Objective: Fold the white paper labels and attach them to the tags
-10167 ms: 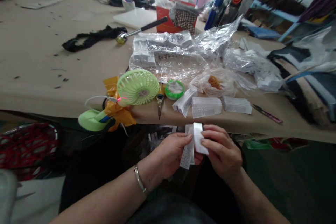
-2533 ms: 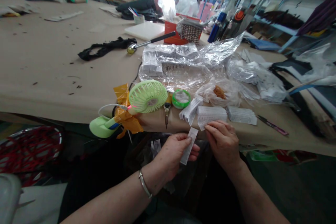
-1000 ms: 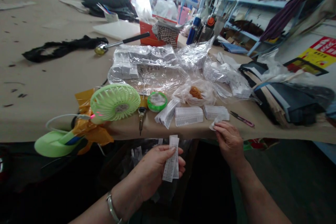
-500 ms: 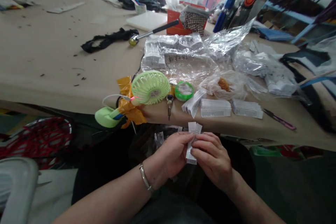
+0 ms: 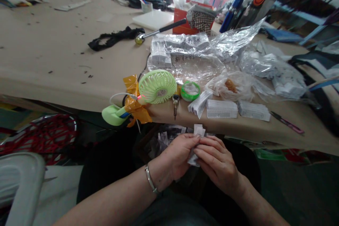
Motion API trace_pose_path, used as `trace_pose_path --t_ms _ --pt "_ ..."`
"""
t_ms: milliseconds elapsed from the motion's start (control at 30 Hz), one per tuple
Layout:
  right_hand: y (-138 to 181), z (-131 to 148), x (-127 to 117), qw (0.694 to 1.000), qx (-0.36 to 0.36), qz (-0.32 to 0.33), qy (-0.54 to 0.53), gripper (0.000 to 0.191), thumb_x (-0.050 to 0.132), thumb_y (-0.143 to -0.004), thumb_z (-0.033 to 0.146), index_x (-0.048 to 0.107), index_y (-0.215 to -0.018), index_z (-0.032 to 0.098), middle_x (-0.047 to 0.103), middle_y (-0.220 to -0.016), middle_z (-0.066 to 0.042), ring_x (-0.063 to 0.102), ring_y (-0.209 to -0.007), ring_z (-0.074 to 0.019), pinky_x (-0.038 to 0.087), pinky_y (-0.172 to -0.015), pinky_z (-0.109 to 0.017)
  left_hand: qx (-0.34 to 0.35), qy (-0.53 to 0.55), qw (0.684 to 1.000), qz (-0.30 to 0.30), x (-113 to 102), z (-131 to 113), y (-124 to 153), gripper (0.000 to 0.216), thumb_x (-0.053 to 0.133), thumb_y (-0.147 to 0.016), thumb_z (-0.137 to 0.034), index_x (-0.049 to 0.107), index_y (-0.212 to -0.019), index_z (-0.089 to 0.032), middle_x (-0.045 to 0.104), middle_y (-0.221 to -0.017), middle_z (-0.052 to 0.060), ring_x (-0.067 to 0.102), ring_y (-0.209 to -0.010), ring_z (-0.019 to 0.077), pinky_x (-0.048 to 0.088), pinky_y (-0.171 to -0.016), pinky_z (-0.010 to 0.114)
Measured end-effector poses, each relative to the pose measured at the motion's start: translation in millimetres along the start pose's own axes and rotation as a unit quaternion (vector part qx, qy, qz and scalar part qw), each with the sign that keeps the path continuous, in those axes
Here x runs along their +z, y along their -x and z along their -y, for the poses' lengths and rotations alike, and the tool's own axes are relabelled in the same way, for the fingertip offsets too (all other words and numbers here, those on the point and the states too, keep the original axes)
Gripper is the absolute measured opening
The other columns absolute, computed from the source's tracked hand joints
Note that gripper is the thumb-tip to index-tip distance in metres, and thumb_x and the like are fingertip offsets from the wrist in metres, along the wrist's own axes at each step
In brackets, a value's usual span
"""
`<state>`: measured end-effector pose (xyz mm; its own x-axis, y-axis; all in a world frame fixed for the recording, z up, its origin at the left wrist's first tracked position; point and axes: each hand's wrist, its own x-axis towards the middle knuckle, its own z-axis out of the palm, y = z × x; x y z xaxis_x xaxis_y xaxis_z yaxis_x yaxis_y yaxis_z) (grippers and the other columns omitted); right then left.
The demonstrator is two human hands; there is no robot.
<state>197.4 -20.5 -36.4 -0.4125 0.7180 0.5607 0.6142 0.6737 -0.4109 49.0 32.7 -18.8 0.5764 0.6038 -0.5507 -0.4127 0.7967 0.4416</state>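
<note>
Over my lap, just in front of the table edge, both hands hold small white printed paper labels (image 5: 199, 130). My left hand (image 5: 178, 157) pinches them with its thumb on top. My right hand (image 5: 215, 160) closes on them from the other side, its fingers laid across the strip. Label ends stick out above and below the fingers; the middle is covered. Beyond my hands, on the table edge, lie a fanned bunch of labels (image 5: 200, 104), a neat label stack (image 5: 221, 109) and a second stack (image 5: 254, 111).
A green fan (image 5: 157, 86) is taped to the table edge, beside a pointed tool (image 5: 175, 106). Nearby are a green round tub (image 5: 190, 91), a bag with orange-brown bands (image 5: 230, 85), a pink-handled cutter (image 5: 287, 122) and clear plastic bags (image 5: 198, 67). A bin of scraps (image 5: 161, 141) is under the edge.
The view has shifted, so the table things appear slightly farther right. My fingers have moved a little on the labels, and the label ends above them sit closer together.
</note>
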Motion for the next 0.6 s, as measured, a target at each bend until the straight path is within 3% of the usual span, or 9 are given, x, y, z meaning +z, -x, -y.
trace_pose_path --t_ms 67,133,200,267,333,400,500,600 --pt "4.1 -1.4 -2.5 0.995 0.057 -0.045 -0.061 0.038 0.062 -0.079 0.013 0.058 -0.116 0.023 0.068 -0.106 -0.008 0.060 -0.108 -0.0253 0.047 -0.094 -0.047 -0.010 -0.021 1.000 0.014 -2.1 -0.1 1.1 0.018 0.070 -0.074 -0.025 0.063 -0.076 -0.009 0.061 -0.063 0.003 0.056 -0.050 0.0092 0.043 -0.049 0.019" --pt "5.7 -5.8 -5.3 0.970 0.168 -0.111 -0.140 0.033 0.062 -0.081 0.018 0.059 -0.113 0.024 0.065 -0.107 -0.008 0.058 -0.108 -0.0250 0.048 -0.093 -0.045 -0.037 -0.044 0.997 0.048 -3.9 -0.8 3.0 0.019 0.063 -0.080 -0.029 0.063 -0.084 -0.010 0.062 -0.062 0.003 0.060 -0.053 0.0131 0.048 -0.054 0.025" --pt "4.4 -13.3 -7.2 0.916 0.287 -0.127 -0.251 0.032 0.063 -0.080 0.023 0.058 -0.111 0.026 0.065 -0.105 -0.006 0.061 -0.103 -0.0213 0.050 -0.090 -0.039 -0.068 -0.059 0.992 0.087 -4.8 -1.5 5.7 0.022 0.060 -0.083 -0.031 0.062 -0.089 -0.011 0.063 -0.064 0.005 0.063 -0.056 0.0162 0.051 -0.057 0.029" --pt "1.6 -22.0 -7.3 0.843 0.361 -0.050 -0.395 0.043 0.069 -0.075 0.031 0.056 -0.116 0.027 0.065 -0.106 -0.005 0.063 -0.095 -0.0187 0.053 -0.083 -0.033 -0.093 -0.064 0.986 0.119 -4.8 -1.2 8.5 0.022 0.060 -0.082 -0.032 0.062 -0.087 -0.010 0.065 -0.069 0.007 0.064 -0.058 0.0165 0.052 -0.058 0.029" --pt "-0.8 -29.7 -5.4 0.764 0.376 0.061 -0.521 0.059 0.075 -0.067 0.038 0.055 -0.121 0.024 0.065 -0.109 -0.007 0.064 -0.094 -0.0205 0.053 -0.082 -0.034 -0.118 -0.065 0.981 0.143 -4.7 0.4 11.1 0.024 0.061 -0.081 -0.031 0.063 -0.085 -0.008 0.067 -0.074 0.011 0.065 -0.059 0.0163 0.053 -0.059 0.029" --pt "-1.5 -34.7 -1.9 0.714 0.359 0.119 -0.589 0.065 0.079 -0.060 0.042 0.059 -0.118 0.020 0.062 -0.118 -0.010 0.062 -0.103 -0.0246 0.050 -0.088 -0.038 -0.138 -0.062 0.976 0.157 -5.3 3.1 13.2 0.025 0.062 -0.080 -0.032 0.063 -0.086 -0.007 0.067 -0.074 0.012 0.065 -0.059 0.0168 0.053 -0.060 0.029" --pt "0.0 -36.5 4.4 0.688 0.332 0.127 -0.633 0.054 0.081 -0.057 0.039 0.065 -0.104 0.018 0.057 -0.127 -0.012 0.058 -0.112 -0.0276 0.047 -0.093 -0.040 -0.150 -0.062 0.975 0.153 -7.9 7.7 15.8 0.024 0.061 -0.081 -0.032 0.061 -0.089 -0.010 0.068 -0.070 0.011 0.065 -0.058 0.0181 0.052 -0.057 0.030" --pt "2.5 -33.6 9.7 0.663 0.328 0.120 -0.662 0.041 0.082 -0.058 0.037 0.066 -0.091 0.018 0.059 -0.125 -0.011 0.061 -0.108 -0.0265 0.047 -0.091 -0.039 -0.153 -0.073 0.975 0.145 -10.6 11.2 17.7 0.021 0.059 -0.082 -0.031 0.059 -0.087 -0.011 0.066 -0.065 0.009 0.065 -0.054 0.0173 0.052 -0.055 0.028"
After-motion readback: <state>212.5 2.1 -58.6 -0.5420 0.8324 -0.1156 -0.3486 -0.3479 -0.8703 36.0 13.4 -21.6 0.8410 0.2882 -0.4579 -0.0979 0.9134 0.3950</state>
